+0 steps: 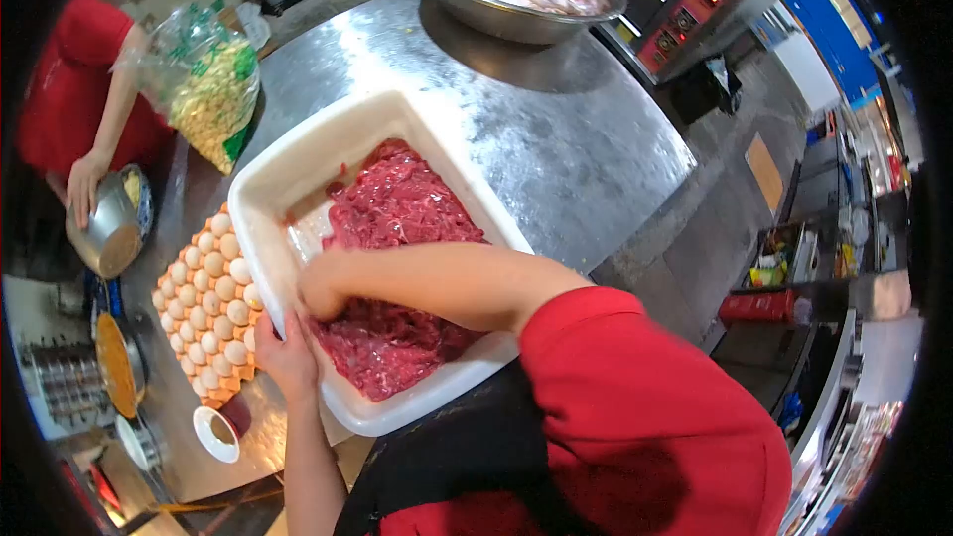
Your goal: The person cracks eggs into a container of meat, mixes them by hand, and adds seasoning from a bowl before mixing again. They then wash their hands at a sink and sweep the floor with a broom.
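Note:
A white rectangular tub stands on the steel table, holding a heap of raw red sliced meat. My right hand reaches down into the tub at its left side, against the meat; its fingers are hidden. My left hand grips the tub's outer left rim, beside a tray of eggs.
A co-worker's hand rests on a metal bowl at the left. Near it is a plastic bag of pale pieces. A large bowl of raw poultry stands at the back. A small white bowl sits below the eggs.

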Tool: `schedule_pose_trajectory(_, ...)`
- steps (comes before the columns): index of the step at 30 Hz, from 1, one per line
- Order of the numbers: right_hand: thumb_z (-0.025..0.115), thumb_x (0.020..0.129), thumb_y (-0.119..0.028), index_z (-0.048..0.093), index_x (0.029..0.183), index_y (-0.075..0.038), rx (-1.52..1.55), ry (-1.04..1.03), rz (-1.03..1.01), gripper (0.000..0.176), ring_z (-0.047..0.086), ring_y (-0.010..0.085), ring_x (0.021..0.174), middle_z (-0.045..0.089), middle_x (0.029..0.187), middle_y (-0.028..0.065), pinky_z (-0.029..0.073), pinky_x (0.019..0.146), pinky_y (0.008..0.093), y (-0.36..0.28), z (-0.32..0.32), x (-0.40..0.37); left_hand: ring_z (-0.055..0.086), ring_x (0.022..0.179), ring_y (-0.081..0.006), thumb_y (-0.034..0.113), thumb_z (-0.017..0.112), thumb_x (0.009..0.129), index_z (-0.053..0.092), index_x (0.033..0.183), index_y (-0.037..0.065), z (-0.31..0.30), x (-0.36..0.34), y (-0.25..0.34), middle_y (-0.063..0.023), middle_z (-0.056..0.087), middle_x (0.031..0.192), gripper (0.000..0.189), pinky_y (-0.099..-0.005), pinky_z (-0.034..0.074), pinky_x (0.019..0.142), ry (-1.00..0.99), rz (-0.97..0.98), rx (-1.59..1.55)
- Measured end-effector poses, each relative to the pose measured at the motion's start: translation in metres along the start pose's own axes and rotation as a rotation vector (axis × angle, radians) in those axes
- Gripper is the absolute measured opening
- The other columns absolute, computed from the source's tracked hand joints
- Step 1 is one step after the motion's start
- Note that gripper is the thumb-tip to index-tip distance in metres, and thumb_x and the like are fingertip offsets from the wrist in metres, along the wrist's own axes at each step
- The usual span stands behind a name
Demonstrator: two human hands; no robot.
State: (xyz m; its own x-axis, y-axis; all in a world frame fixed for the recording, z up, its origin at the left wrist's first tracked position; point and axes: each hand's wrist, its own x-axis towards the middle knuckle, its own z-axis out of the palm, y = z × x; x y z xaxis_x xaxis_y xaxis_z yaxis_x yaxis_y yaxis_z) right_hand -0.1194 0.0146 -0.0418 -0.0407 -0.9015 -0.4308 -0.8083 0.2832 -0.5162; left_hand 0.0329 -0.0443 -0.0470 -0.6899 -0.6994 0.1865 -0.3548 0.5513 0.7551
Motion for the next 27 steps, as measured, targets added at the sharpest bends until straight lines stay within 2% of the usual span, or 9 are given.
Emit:
schedule_pose_trajectory(3,0.055,0.083,-0.042,0.069,0.101,-0.013,-0.075,0.125,-0.153,0.037,0.051,0.0323,0.110,0.060,0.115,0.0109,0.042,0.084,0.0560,-0.017,0.044,-0.071,0.056,0.075,-0.0230,0.010,0.059,0.087,0.060,0.095,-0.004,-0.001,-0.001,-0.001,-0.0140,0.060,0.084,0.016,-0.0366,0.045,0.070,0.013,-0.018,-0.064)
schedule_pose_trajectory(7,0.057,0.077,-0.024,0.066,0.081,-0.014,-0.249,0.425,-0.227,0.014,0.050,0.0227,0.102,0.056,0.095,0.0038,0.041,0.079,0.0462,0.020,0.077,-0.147,0.056,0.074,-0.0235,0.009,0.060,0.086,0.059,0.098,-0.004,-0.004,-0.001,0.008,-0.0138,0.060,0.084,0.018,-0.0358,0.046,0.070,-0.003,-0.069,-0.025)
schedule_pose_trajectory(9,0.055,0.078,-0.019,0.065,0.081,-0.013,-0.359,0.407,-0.035,0.012,0.051,0.0241,0.102,0.054,0.098,0.0049,0.046,0.072,0.0432,0.050,0.057,-0.153,0.056,0.073,-0.0248,0.008,0.060,0.085,0.059,0.097,-0.004,-0.001,0.000,0.001,-0.0145,0.059,0.083,0.017,-0.0367,0.045,0.068,0.012,0.010,-0.084)
schedule_pose_trajectory(11,0.059,0.074,-0.013,0.059,0.098,-0.006,-0.297,0.500,0.153,0.025,0.050,0.0301,0.106,0.050,0.110,0.0131,0.050,0.078,0.0480,0.082,0.029,-0.133,0.056,0.073,-0.0267,0.008,0.061,0.085,0.059,0.096,-0.004,-0.002,0.001,0.001,-0.0152,0.058,0.082,0.017,-0.0371,0.045,0.068,0.019,0.008,-0.041)
schedule_pose_trajectory(13,0.060,0.077,-0.014,0.045,0.119,-0.001,-0.061,0.636,0.368,0.047,0.044,0.0374,0.116,0.043,0.123,0.0209,0.046,0.090,0.0506,0.101,0.002,-0.088,0.057,0.076,-0.0200,0.012,0.062,0.087,0.062,0.101,-0.003,-0.004,0.000,0.003,-0.0123,0.061,0.085,0.020,-0.0328,0.046,0.070,-0.016,-0.019,0.003)
schedule_pose_trajectory(16,0.058,0.077,-0.025,0.040,0.136,-0.018,0.252,0.478,0.631,0.062,0.033,0.0391,0.131,0.030,0.143,0.0179,0.033,0.101,0.0622,0.086,-0.040,-0.024,0.057,0.075,-0.0244,0.012,0.062,0.085,0.061,0.098,-0.003,-0.002,0.000,0.005,-0.0135,0.059,0.083,0.019,-0.0354,0.046,0.070,0.013,-0.030,-0.003)
schedule_pose_trajectory(19,0.057,0.076,-0.029,0.047,0.135,-0.022,0.039,0.372,0.513,0.061,0.023,0.0414,0.136,0.029,0.146,0.0150,0.021,0.096,0.0776,0.035,-0.016,0.004,0.056,0.076,-0.0282,0.012,0.063,0.084,0.060,0.096,-0.003,-0.003,-0.001,0.004,-0.0151,0.057,0.083,0.019,-0.0381,0.045,0.070,0.014,-0.028,-0.013)
schedule_pose_trajectory(22,0.058,0.075,-0.030,0.065,0.112,-0.007,-0.156,0.306,0.261,0.044,0.029,0.0402,0.131,0.033,0.145,0.0161,0.025,0.093,0.0745,-0.005,0.028,-0.029,0.057,0.077,-0.0307,0.012,0.062,0.085,0.059,0.095,-0.003,-0.003,0.001,0.005,-0.0165,0.057,0.082,0.019,-0.0391,0.045,0.071,0.028,-0.010,-0.030)
schedule_pose_trajectory(27,0.066,0.074,-0.037,0.067,0.109,-0.020,-0.103,0.183,0.002,0.040,0.041,0.0319,0.120,0.049,0.124,0.0112,0.035,0.096,0.0524,-0.002,0.068,-0.135,0.054,0.076,-0.0355,0.013,0.062,0.084,0.058,0.090,-0.002,-0.003,0.001,0.000,-0.0185,0.055,0.081,0.017,-0.0415,0.044,0.068,0.010,0.042,-0.007)
